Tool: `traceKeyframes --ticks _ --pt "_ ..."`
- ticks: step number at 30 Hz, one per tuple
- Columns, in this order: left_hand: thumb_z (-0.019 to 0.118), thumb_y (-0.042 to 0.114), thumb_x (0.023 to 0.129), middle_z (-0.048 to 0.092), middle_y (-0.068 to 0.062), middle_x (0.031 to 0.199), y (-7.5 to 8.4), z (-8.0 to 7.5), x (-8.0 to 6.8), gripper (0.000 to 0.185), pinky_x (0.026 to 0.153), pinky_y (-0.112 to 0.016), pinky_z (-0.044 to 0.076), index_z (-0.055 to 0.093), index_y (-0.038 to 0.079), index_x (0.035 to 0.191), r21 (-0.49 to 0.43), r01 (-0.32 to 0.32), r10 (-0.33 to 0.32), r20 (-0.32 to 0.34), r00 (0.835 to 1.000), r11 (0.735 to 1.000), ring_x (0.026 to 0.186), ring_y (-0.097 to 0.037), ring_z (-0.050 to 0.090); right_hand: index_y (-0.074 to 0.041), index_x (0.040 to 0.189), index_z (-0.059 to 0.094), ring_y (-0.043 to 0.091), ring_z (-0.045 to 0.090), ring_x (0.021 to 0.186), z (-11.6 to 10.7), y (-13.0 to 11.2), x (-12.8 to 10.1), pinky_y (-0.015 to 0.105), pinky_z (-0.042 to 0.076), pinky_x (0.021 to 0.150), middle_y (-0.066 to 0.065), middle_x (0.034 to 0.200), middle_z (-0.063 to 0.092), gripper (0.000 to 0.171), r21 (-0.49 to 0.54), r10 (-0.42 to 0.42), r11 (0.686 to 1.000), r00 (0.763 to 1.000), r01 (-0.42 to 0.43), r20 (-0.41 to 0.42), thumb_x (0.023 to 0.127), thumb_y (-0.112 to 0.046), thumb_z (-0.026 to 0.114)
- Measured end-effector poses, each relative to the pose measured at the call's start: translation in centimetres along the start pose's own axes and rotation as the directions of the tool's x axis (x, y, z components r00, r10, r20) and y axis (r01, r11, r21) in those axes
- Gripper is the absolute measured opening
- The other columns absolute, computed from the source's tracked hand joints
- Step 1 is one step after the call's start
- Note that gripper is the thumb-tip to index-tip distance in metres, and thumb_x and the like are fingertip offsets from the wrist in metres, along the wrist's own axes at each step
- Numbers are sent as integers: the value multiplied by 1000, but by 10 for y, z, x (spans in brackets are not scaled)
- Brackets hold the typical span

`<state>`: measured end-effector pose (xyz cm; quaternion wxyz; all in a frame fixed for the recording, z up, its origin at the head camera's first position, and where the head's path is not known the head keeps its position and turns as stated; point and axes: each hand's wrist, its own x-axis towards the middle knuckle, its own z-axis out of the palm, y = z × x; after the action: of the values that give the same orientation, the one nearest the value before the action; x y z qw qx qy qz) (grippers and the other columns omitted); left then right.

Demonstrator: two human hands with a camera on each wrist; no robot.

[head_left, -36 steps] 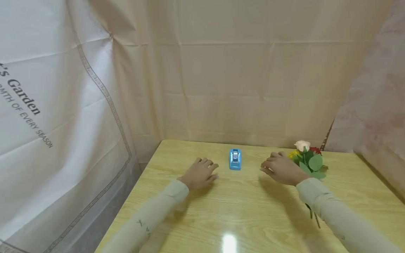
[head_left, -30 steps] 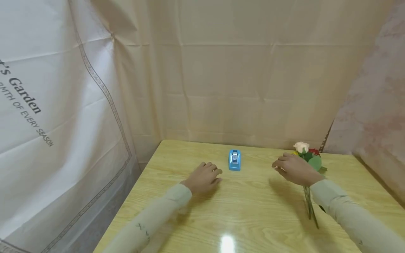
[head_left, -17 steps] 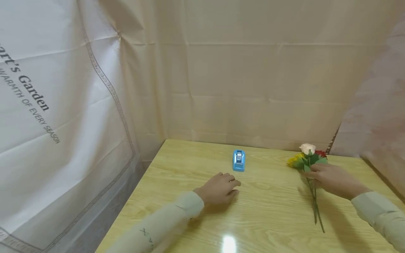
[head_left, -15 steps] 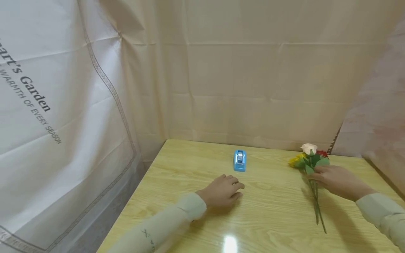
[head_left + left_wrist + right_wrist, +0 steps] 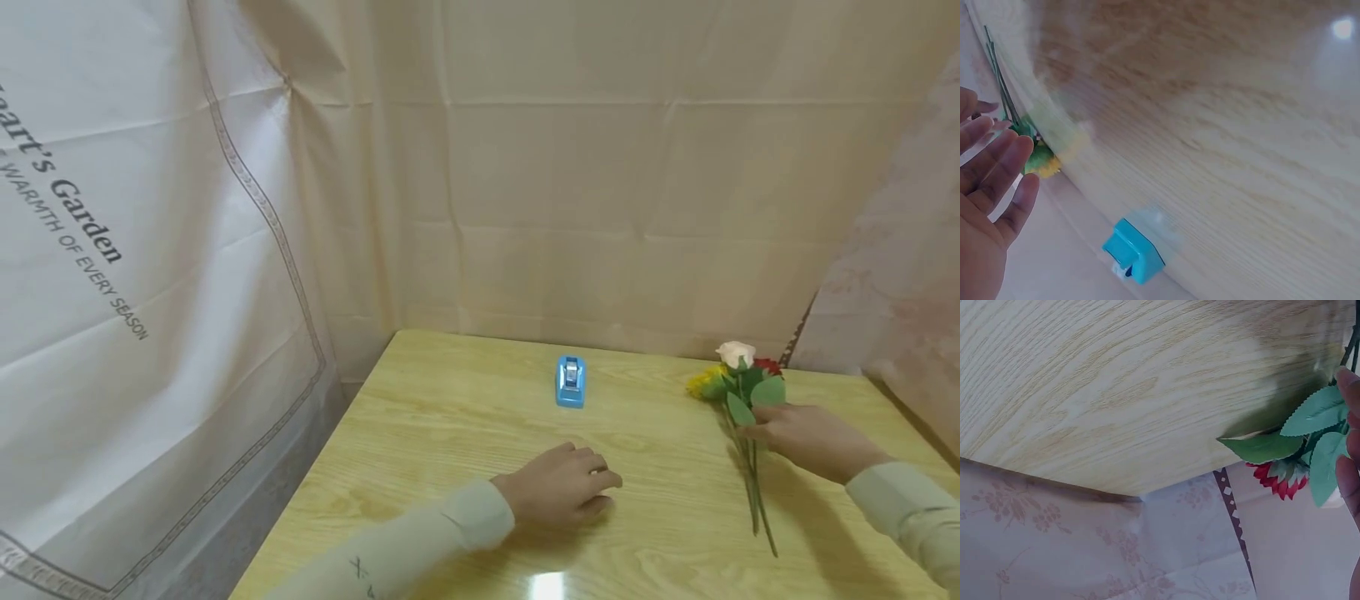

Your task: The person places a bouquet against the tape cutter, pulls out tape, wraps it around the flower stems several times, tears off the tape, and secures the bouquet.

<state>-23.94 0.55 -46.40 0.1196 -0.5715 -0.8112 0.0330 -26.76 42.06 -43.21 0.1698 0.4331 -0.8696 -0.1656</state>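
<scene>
Resting palm-down on the pale wood-grain surface, the left hand holds nothing; its fingers lie loosely bent in the head view and spread nearly straight in the left wrist view. The right hand closes on the thin green stems of a small bunch of artificial flowers, a cream rose, a red bloom and yellow blossoms with serrated green leaves. The bunch lies near the far right edge of the surface, heads toward the cream curtain, stems trailing toward the person. Whether the stems are lifted off the surface cannot be told; the right wrist view shows only fingertips against the leaves. A small blue plastic tape dispenser stands between the hands, nearer the curtain, well apart from both.
</scene>
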Motion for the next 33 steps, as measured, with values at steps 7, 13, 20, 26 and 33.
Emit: traceKeyframes --ticks 7,13,20,26,33 --pt "42 37 111 61 12 130 6 -5 0 37 93 -18 42 57 24 143 -83 26 -18 89 996 996 116 -3 55 -14 115 77 14 59 67 6 3 1 30 53 53 3 92 61 57 25 53 998 993 -56 102 64 7 91" --pt "40 37 112 60 13 131 7 -4 1 37 94 -18 40 56 24 143 -99 29 -19 98 995 995 119 -2 54 -13 114 77 12 59 65 11 5 2 29 53 53 2 93 61 52 39 75 996 988 -81 136 68 5 90" --pt "43 37 111 60 15 127 12 -7 1 34 93 -18 39 59 24 139 -53 11 -6 88 996 999 118 -1 53 -12 108 78 19 65 66 15 5 4 33 57 55 9 99 68 51 5 54 998 985 -55 163 63 8 90" --pt "43 36 111 60 14 130 12 -7 0 35 90 -16 38 58 24 140 -43 -8 11 83 996 999 119 -1 53 -9 108 78 27 68 69 20 5 4 39 59 59 14 104 70 51 6 42 999 987 -44 158 62 11 89" --pt "42 37 111 59 14 130 12 -7 -2 36 88 -16 38 57 24 141 -62 5 1 102 995 998 119 -1 52 -8 113 76 25 65 68 23 1 4 36 58 58 12 103 66 56 22 12 1000 991 -15 131 63 13 88"
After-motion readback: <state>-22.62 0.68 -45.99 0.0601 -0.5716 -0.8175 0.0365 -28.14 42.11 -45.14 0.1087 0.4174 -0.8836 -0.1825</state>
